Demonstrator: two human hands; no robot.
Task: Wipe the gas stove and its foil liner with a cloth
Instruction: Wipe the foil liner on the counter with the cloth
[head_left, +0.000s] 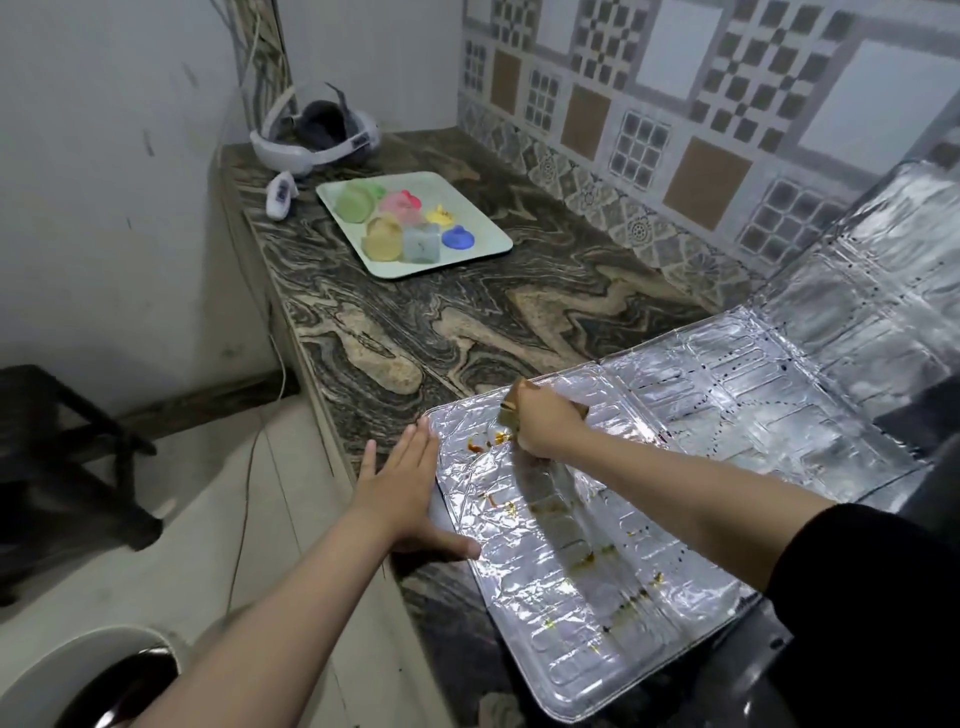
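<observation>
Fingers (418, 441) of our left hand (400, 493) lie flat and released, grasping nothing, pressed on the desk (467, 312) with the thumb reaching onto the near-left edge of the foil liner (597, 597) to pin it. Moving right, our right hand (540, 423) is clenched around a small brownish cloth (519, 397), bunched in the fist and pushed down on the foil near its far-left corner. Orange-brown food stains (480, 444) sit just beside the cloth, and more specks trail across the foil toward its near-right edge. We judge that the foil-wiping step is in hand and only partly done. The next move, as we see it, calls for dragging the cloth through the nearby stains, keeping the left hand braced so the thin sheet neither slides nor crumples. Further right, the gas stove (924, 405) shows only as a dark edge over the foil, apparently not yet wiped. We can read no brand, label or writing anywhere; any marking on the white device (279, 195) far left is too small to tell.
</observation>
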